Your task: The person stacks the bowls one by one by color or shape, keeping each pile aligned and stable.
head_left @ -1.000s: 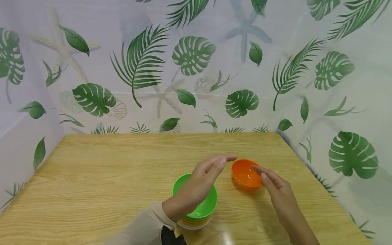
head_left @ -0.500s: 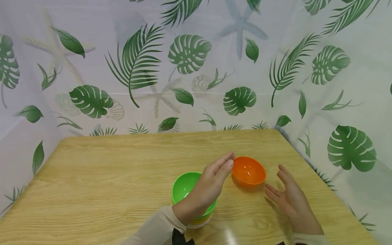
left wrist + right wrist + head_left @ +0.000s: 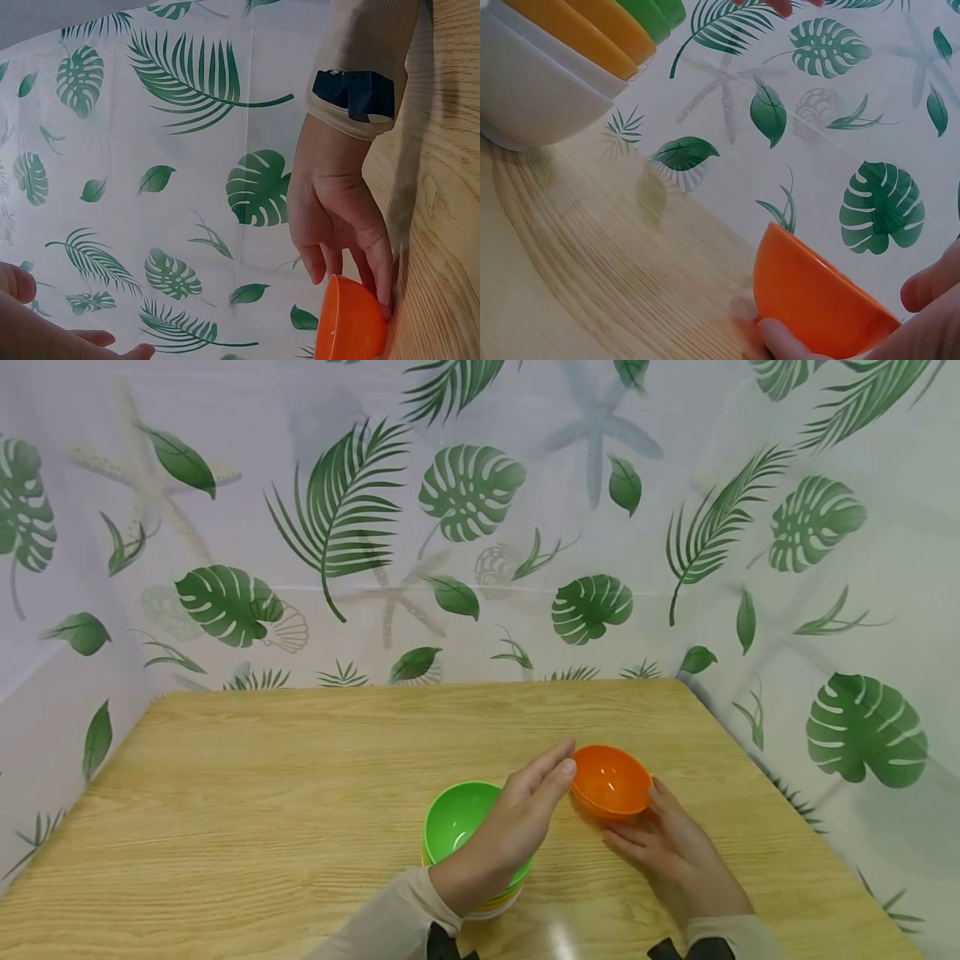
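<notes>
An orange bowl [image 3: 611, 781] sits on the right part of the table. My right hand [image 3: 678, 843] is at its near right side, with fingers at the rim and low on the wall, gripping it; the left wrist view [image 3: 337, 217] shows this hand around the bowl [image 3: 349, 322]. My left hand [image 3: 510, 822] hovers over a stack of bowls, its fingers straight and together, tips close to the orange bowl's left rim. Green bowls [image 3: 457, 818] top the stack, with yellow bowls [image 3: 592, 30] and white bowls [image 3: 536, 82] beneath. Part of the stack hides behind the left hand.
The wooden table [image 3: 285, 793] reaches back to a white cloth [image 3: 360, 635] printed with green leaves, which also hangs along both sides. Dark straps circle both wrists, one of them the right wrist strap [image 3: 352, 94].
My right hand first drew back from the orange bowl to the right, its fingers spreading, then came in to hold its near right side. My left hand shifted slightly right.
</notes>
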The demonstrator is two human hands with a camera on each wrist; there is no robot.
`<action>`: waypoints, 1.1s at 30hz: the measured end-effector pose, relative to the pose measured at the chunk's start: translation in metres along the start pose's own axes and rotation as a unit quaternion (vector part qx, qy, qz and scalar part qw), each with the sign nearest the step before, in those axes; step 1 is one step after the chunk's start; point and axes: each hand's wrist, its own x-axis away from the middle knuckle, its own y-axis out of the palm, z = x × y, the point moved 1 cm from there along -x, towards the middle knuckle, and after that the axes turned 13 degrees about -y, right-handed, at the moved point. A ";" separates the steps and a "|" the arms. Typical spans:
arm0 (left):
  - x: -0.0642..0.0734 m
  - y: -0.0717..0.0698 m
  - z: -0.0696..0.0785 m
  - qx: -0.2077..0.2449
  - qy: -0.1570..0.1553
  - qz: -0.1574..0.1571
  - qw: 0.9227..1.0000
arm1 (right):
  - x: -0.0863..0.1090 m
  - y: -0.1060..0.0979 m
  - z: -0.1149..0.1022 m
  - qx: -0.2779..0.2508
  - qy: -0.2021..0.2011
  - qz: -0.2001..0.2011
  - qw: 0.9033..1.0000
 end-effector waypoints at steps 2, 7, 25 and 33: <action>0.000 0.000 -0.001 0.004 -0.002 0.000 1.000 | -0.001 0.001 0.003 0.004 -0.006 0.005 1.000; -0.001 -0.001 -0.002 0.010 -0.005 -0.002 1.000 | -0.004 0.004 0.008 0.026 -0.014 0.010 1.000; -0.002 -0.003 -0.003 0.014 -0.031 0.011 0.999 | 0.001 0.010 0.007 0.056 -0.035 0.018 0.998; -0.001 -0.006 -0.002 0.007 -0.030 0.007 0.999 | 0.008 0.018 -0.001 0.051 -0.040 0.018 0.998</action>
